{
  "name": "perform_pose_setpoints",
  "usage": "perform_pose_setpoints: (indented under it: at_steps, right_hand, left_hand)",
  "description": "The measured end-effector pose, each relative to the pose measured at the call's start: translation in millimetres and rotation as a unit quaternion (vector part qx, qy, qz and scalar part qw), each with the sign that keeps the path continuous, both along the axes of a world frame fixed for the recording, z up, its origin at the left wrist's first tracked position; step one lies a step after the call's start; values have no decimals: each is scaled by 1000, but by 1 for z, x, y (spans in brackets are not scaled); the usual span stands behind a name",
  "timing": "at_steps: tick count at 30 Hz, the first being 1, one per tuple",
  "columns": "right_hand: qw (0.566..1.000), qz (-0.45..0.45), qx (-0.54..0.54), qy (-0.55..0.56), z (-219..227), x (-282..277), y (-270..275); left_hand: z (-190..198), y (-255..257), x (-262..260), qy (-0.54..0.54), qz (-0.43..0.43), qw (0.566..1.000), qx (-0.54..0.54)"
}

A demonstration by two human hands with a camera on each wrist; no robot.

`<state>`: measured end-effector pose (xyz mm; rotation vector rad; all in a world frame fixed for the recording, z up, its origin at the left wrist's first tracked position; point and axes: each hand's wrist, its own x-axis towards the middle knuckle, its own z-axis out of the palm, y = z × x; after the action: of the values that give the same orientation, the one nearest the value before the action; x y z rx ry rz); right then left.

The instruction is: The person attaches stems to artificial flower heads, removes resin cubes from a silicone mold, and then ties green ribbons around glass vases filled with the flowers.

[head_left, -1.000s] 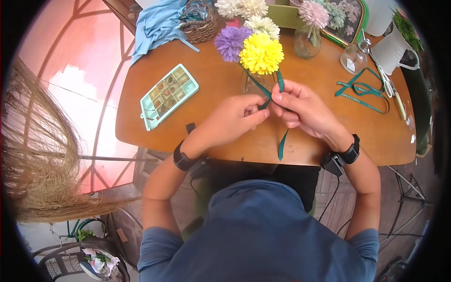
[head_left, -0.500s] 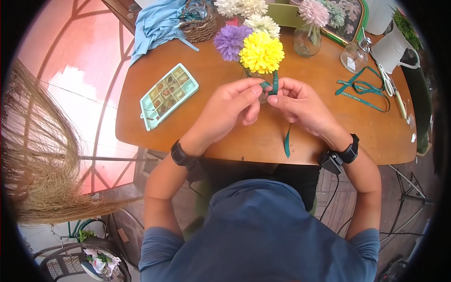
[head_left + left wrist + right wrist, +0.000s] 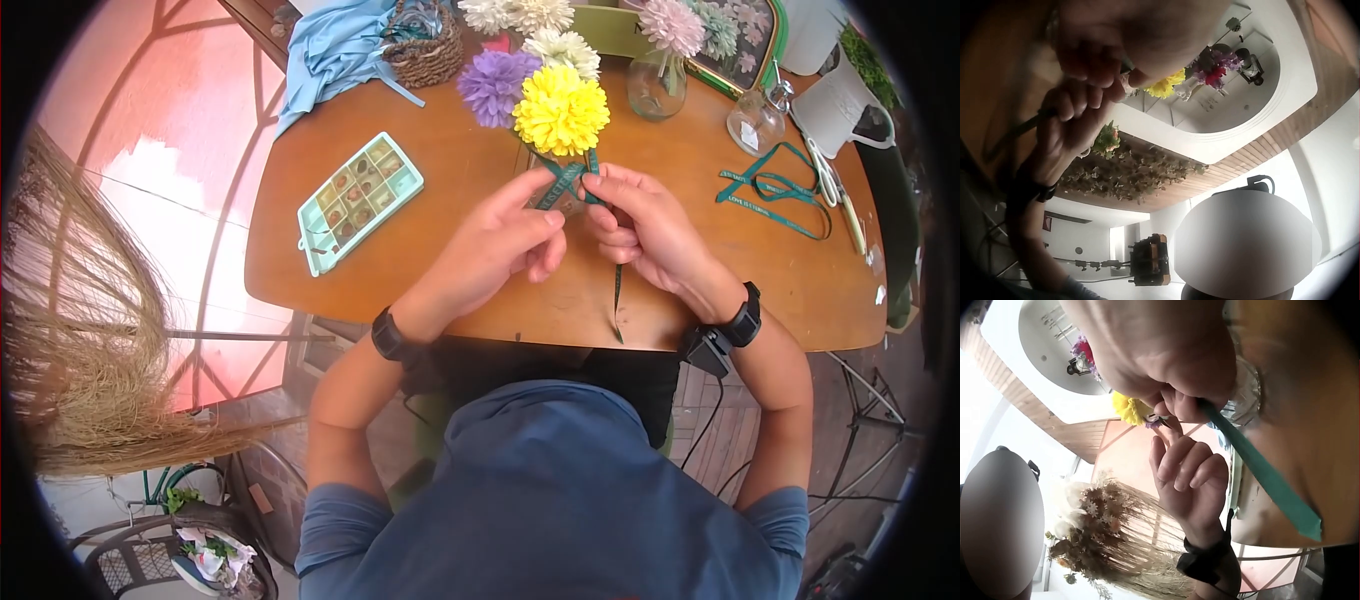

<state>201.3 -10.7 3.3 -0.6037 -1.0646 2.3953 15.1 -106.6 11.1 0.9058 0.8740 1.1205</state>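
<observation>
In the head view a green printed ribbon (image 3: pixel 565 182) crosses itself just below a yellow pompom flower (image 3: pixel 560 112) and a purple one (image 3: pixel 496 88). My right hand (image 3: pixel 648 218) pinches the ribbon between thumb and fingers. From under that hand a ribbon tail (image 3: pixel 1266 478) hangs down over the tabletop. At the ribbon's left side is my left hand (image 3: pixel 490 242), index finger stretched to the crossing, thumb apart and the other fingers loosely bent. A clear glass vase (image 3: pixel 1249 394) shows behind the right hand in the right wrist view, mostly hidden.
A mint compartment tray (image 3: pixel 362 203) lies on the left of the table (image 3: pixel 450 150). On the right are another ribbon length (image 3: pixel 765 190), scissors (image 3: pixel 826 178), a glass bottle (image 3: pixel 755 125) and a white pitcher (image 3: pixel 830 112). Blue cloth (image 3: pixel 335 65) and a wicker basket (image 3: pixel 425 58) stand at the back.
The left hand pinched the ribbon earlier; now its thumb has come away and the index finger reaches forward to it. The ribbon's crossing has moved up nearer the yellow flower.
</observation>
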Motion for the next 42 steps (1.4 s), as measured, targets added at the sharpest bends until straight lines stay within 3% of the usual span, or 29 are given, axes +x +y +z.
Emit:
perform_pose_setpoints:
  at_steps: [5,8,11,14,17,23,31,34,37,40,42]
  right_hand:
    - [999,32,-2,-32,5,1,1]
    - [997,67,-6,-43,4,2,4]
    - [995,83,-6,-48,-1,3,6]
    - [995,86,0,-55,-1,3,5]
    - [995,75,6,-65,7,4,4]
    - [998,26,52,-17,10,12,18]
    - [995,-24,92,-25,17,17,26]
    - [981,-31,173,-80,13,14,20]
    - [978,69,173,-94,17,17,25]
    - [964,-6,246,-103,6,10,21]
    - [917,-28,377,-129,5,11,22]
  left_hand:
    - [-3,12,-4,187,-35,979,72]
    - [-11,13,-1,278,16,948,153]
    - [-5,14,-2,498,86,824,258]
    - [-3,15,-2,502,113,806,293]
    - [7,11,-4,474,98,842,240]
    - [24,-1,-29,533,124,808,217]
    - [25,0,-54,566,125,795,177]
    - [24,2,-55,565,120,796,181]
    - [22,2,-56,559,120,801,177]
    - [22,1,-58,559,117,802,175]
    - [22,0,-59,554,118,806,173]
